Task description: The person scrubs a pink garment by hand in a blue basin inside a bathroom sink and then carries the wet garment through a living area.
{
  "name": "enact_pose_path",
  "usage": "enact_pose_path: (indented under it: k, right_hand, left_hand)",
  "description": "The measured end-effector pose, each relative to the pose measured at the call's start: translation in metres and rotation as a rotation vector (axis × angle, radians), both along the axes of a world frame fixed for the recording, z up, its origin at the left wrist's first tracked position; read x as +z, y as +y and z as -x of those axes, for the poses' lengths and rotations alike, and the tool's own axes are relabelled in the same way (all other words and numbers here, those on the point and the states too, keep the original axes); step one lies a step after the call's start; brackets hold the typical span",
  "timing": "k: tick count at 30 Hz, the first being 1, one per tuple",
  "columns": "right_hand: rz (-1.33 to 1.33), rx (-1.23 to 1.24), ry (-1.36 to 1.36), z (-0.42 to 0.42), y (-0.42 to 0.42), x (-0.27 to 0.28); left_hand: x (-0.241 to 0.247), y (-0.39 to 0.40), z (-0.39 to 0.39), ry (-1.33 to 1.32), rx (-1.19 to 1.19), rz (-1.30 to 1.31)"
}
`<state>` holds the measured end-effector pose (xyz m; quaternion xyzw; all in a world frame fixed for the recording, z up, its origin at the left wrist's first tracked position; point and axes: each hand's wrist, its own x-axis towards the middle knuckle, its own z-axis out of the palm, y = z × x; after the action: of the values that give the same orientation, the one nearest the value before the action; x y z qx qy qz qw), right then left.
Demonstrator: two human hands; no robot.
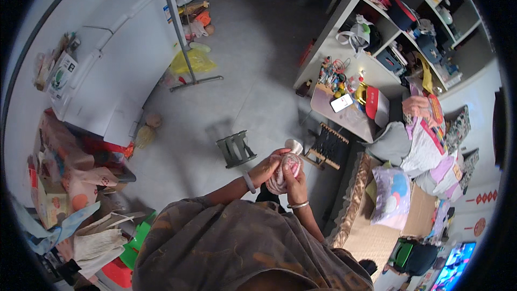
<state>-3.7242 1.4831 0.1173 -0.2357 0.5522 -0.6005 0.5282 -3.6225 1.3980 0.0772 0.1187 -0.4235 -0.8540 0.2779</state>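
Note:
In front of my torso, both hands grip a soft bundle of pink-and-white fabric or knitwork (281,180); its exact kind cannot be told. My left hand (266,169) holds it from the left side, fingers curled over the far edge. My right hand (296,182) clasps the right side, with the thumb pressed on top. A white rounded object (293,146) shows just beyond the fingers, perhaps a spool; whether it touches the bundle is unclear.
A grey-green folding stool (236,149) stands ahead on the floor. To the right are a wooden-slat folding stool (326,145), a small table (323,103) bearing a phone (341,103), and a sofa (359,226). A white chest freezer (121,56) and a metal stand (188,56) are at left.

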Motion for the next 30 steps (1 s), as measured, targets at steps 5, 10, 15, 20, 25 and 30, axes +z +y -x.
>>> enact_pose_path:
  k: [5,10,15,20,25,30]
  right_hand:
    - [0.045,0.037,0.035,0.093,-0.116,-0.004]
    - [0.032,0.221,0.041,0.148,-0.242,0.002]
    - [-0.106,0.311,-0.031,0.174,-0.359,-0.004]
    - [-0.127,0.297,0.157,0.207,-0.492,-0.029]
    - [0.248,0.457,0.71,0.242,-0.651,-0.062]
    - [0.025,0.707,-0.166,0.201,-0.77,-0.018]
  left_hand:
    - [0.011,-0.093,0.091,-0.145,0.235,-0.063]
    - [0.013,-0.196,0.138,-0.145,0.473,-0.146]
    - [0.016,-0.306,0.157,-0.144,0.49,-0.363]
    - [-0.056,-0.432,0.186,-0.22,0.374,-0.323]
    - [-0.04,-0.588,0.206,-0.254,0.633,-0.197]
    - [-0.011,-0.676,0.173,-0.247,0.952,-0.257]
